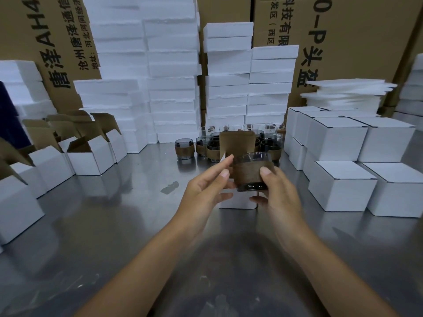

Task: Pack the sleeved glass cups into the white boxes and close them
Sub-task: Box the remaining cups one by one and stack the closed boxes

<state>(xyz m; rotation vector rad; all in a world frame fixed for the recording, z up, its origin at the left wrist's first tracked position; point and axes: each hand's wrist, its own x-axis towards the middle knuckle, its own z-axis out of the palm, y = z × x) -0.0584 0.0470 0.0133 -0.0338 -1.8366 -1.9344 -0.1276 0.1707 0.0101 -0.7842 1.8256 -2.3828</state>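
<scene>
Both forearms are showing bare to the frame's edge. The left hand (pixel 203 192) and right hand (pixel 282 191) are showing bare too.

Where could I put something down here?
Bare steel table lies between the open boxes at left and the left hand, and along the near edge before the closed boxes at right. Crowded: the cup cluster at the back, and the middle, where that hand holds a white box, the right hand a sleeved cup.
</scene>
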